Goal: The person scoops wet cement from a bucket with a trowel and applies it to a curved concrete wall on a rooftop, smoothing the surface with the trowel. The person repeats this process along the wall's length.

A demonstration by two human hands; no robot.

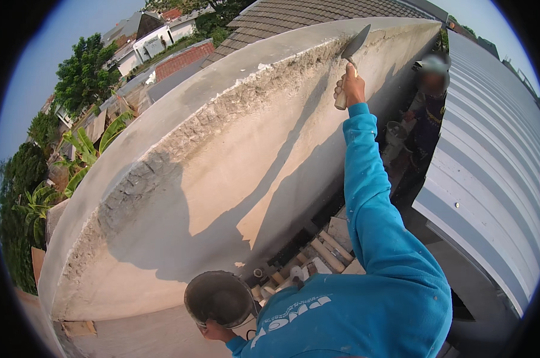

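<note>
My right arm, in a blue sleeve, reaches far out along a rough plastered wall (222, 161). At its end my right hand (351, 88) is closed round the handle of a trowel (357, 43). The pointed blade is up against the crumbly upper edge of the wall. Low in the view, my left hand (218, 332) grips the rim of a dark bucket (205, 285) close to my body. The bucket's inside is in shade, and I cannot make out what is in it.
A corrugated metal roof (485, 149) slopes along the right side. Between it and the wall, in shadow, is another person (428, 113) beside a pale bucket (395, 132). Pipes or poles (328, 255) lie below. Trees and tiled roofs stand beyond the wall.
</note>
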